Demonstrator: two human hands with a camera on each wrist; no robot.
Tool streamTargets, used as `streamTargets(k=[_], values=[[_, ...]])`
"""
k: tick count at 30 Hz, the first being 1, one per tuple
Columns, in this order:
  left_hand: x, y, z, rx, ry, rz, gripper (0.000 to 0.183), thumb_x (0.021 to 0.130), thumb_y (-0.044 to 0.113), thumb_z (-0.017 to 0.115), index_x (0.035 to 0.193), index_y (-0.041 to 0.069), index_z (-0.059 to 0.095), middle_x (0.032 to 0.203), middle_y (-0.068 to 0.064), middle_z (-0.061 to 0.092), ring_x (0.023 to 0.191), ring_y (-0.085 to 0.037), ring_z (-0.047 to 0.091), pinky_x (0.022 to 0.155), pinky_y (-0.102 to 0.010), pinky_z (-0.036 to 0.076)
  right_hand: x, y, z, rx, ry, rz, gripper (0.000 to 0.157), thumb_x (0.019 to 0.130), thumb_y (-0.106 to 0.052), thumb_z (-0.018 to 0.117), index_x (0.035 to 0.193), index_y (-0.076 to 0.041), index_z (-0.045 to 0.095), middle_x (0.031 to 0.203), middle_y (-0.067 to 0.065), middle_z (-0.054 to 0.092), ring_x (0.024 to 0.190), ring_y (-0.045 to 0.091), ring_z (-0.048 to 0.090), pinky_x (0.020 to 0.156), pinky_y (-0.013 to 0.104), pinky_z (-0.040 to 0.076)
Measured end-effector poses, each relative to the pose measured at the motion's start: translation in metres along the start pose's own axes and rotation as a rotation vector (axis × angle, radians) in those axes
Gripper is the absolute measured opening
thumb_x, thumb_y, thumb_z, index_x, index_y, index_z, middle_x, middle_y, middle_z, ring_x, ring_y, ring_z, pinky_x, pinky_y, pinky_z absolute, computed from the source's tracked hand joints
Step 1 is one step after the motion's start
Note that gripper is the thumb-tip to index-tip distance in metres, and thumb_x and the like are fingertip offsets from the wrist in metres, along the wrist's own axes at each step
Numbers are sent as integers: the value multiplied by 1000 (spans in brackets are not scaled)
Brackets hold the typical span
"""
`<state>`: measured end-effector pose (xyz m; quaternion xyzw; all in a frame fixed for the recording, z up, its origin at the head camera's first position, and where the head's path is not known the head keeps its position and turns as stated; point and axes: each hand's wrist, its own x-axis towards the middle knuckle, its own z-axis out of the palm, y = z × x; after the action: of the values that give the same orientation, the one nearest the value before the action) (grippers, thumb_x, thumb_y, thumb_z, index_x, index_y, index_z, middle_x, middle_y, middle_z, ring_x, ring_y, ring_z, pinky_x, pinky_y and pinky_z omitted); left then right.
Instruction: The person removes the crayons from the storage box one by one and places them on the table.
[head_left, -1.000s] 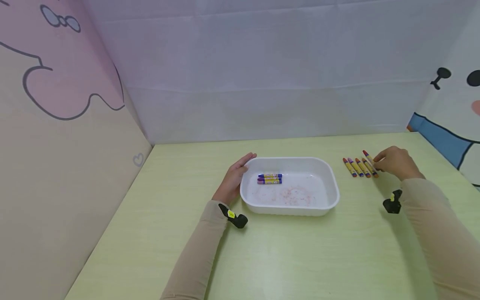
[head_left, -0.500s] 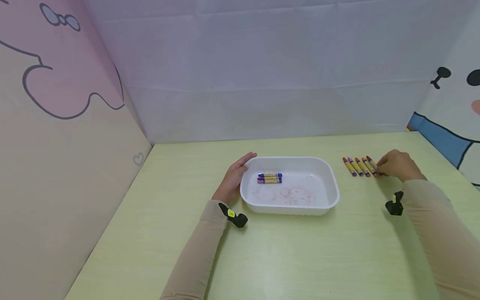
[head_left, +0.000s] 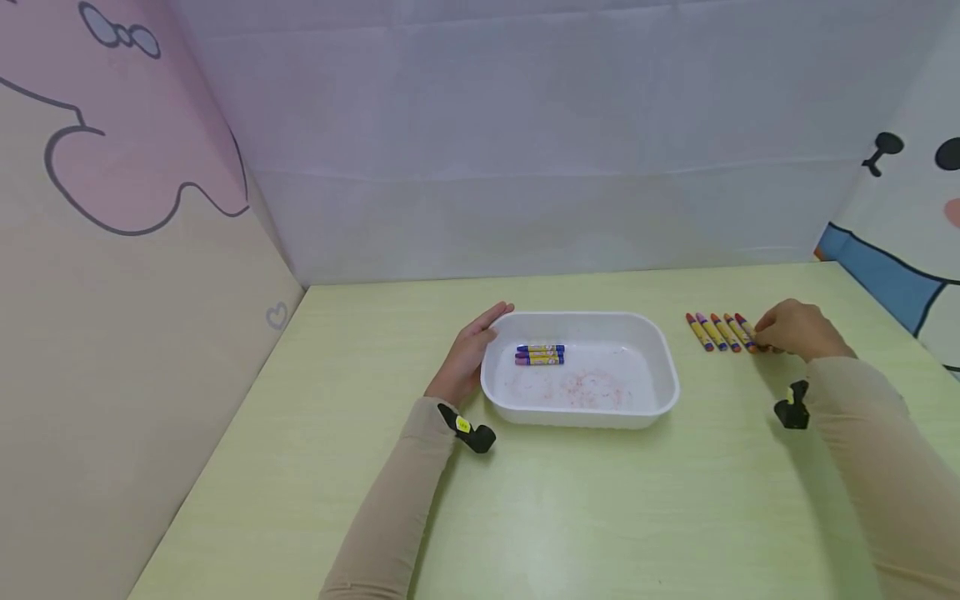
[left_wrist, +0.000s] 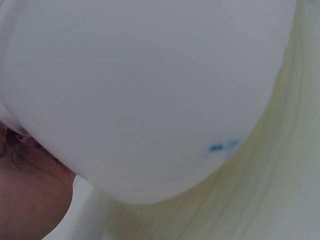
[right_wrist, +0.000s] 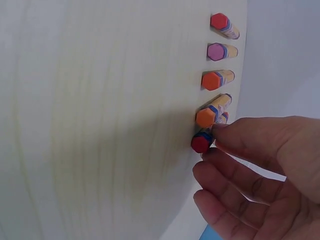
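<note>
My left hand (head_left: 465, 358) holds the left end of a white plastic tray (head_left: 577, 419), thumb at the rim and fingers along the outside. Three crayons (head_left: 540, 356), blue and purple with yellow wrappers, lie side by side inside the tray. To the tray's right, my right hand (head_left: 801, 330) pinches a red crayon (right_wrist: 201, 143) between thumb and fingertips, low at the table. That crayon is at the right end of a slanted row, close beside an orange crayon (right_wrist: 205, 118). Another orange crayon (right_wrist: 211, 80), a pink one (right_wrist: 216, 51) and a red-orange one (right_wrist: 219, 21) continue the row.
The pale wood-grain table (head_left: 570, 508) ends at a white back panel (head_left: 525, 167). Side panels with cartoon drawings stand left and right. Reddish specks (head_left: 596, 390) mark the tray's floor. Each wrist carries a small black camera.
My right hand has moved slightly toward me and right, lowering the red crayon from ahead of the row until it lies level with the others. The left hand and tray stay put.
</note>
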<state>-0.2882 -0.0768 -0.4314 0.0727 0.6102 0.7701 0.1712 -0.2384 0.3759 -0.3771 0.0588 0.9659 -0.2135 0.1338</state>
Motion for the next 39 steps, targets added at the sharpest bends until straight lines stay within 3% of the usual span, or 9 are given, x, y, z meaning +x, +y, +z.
streamTargets(k=[9, 16, 20, 27, 34, 39], values=[[-1, 0, 1, -2, -5, 11, 47, 103, 8, 31, 149, 14, 36, 153, 4, 38, 143, -18, 32, 118, -35, 30, -5, -11, -9, -13, 32, -31, 44, 92, -17, 55, 118, 18, 53, 99, 32, 63, 81, 36, 62, 59, 41, 51], [0, 1, 1, 8, 13, -2, 46, 103, 9, 32, 148, 18, 39, 152, 5, 40, 142, -17, 33, 117, -34, 31, -3, -35, -17, -23, 51, -77, 43, 93, -20, 53, 119, 14, 56, 108, 33, 62, 87, 40, 64, 69, 50, 52], [0, 0, 1, 8, 12, 0, 47, 103, 8, 31, 149, 16, 37, 152, 5, 40, 143, -17, 33, 117, -34, 30, 0, -52, -18, -19, 64, -124, 42, 95, -20, 53, 120, 14, 56, 107, 33, 63, 88, 41, 64, 69, 49, 52], [-1, 0, 1, 4, 1, 7, 48, 102, 7, 30, 150, 12, 33, 153, 3, 38, 143, -19, 32, 118, -35, 29, 2, -92, -12, 32, 35, -206, 41, 95, -22, 54, 121, 10, 58, 110, 32, 62, 91, 40, 63, 69, 43, 54], [-1, 0, 1, 4, -3, 8, 48, 103, 7, 29, 150, 12, 32, 154, 3, 37, 144, -19, 30, 119, -36, 28, 1, -138, -6, 61, 33, -296, 36, 94, -19, 57, 118, 7, 62, 105, 25, 67, 82, 28, 65, 64, 36, 53], [0, 0, 2, 7, 6, 8, 48, 102, 7, 29, 150, 12, 33, 153, 2, 38, 145, -20, 29, 119, -36, 27, 3, -167, 7, 59, 35, -372, 30, 93, -17, 59, 115, 2, 65, 100, 21, 70, 80, 27, 65, 67, 37, 52]])
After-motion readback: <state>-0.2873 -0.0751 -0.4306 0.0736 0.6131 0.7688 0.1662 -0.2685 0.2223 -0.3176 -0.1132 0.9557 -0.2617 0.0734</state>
